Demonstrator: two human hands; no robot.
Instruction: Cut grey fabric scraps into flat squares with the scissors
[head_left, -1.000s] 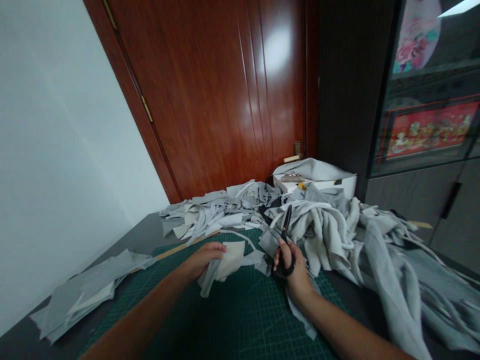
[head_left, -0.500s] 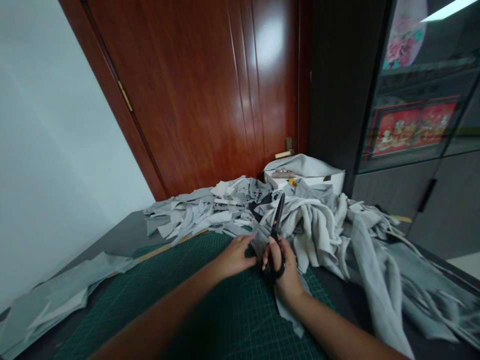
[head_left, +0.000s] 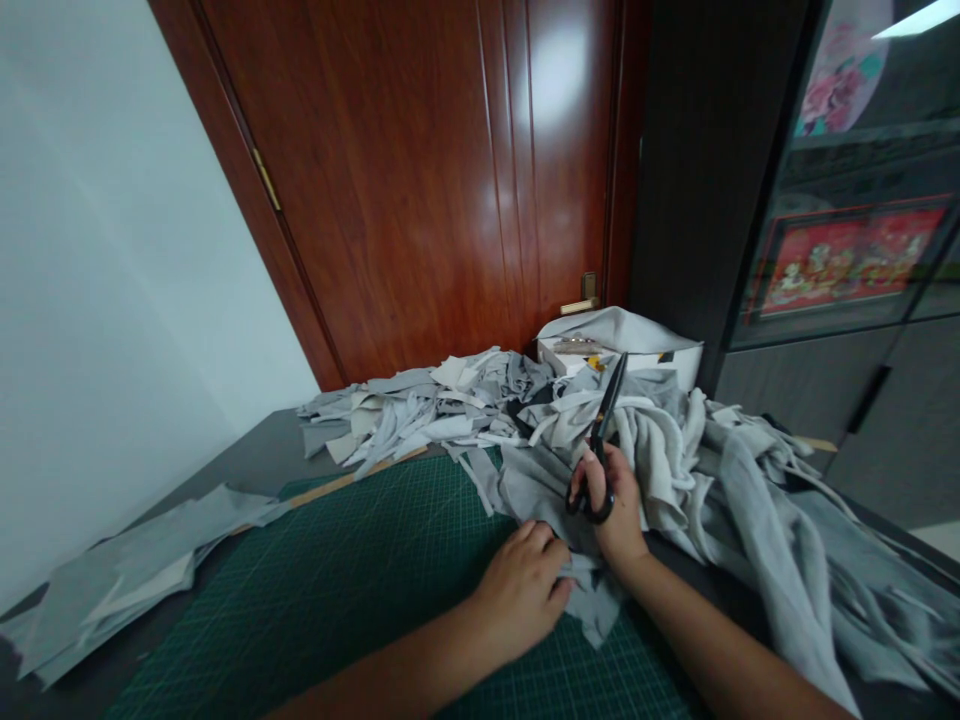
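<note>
A pair of black scissors [head_left: 609, 405] points up and away in my right hand [head_left: 619, 505], whose fingers are wrapped round the handles. The blades look closed. My left hand [head_left: 525, 585] is lower and to the left, its fingers curled onto a grey piece of fabric [head_left: 596, 600] at the right side of the green cutting mat [head_left: 375, 570]. Part of that fabric is hidden beneath my hands. Beyond them, more grey fabric [head_left: 525, 475] spreads over the mat's far edge.
A heap of grey and white scraps [head_left: 420, 410] lies along the back. Long fabric strips [head_left: 765, 540] pile at the right, before a white box [head_left: 679, 362]. Flat fabric pieces [head_left: 135, 580] lie left, near a wooden strip [head_left: 322, 492]. A door [head_left: 390, 180] stands behind.
My left hand has come down and toward me, and its fingers have closed on the fabric. My right hand has moved right and slightly up with the scissors. The view has shifted a little.
</note>
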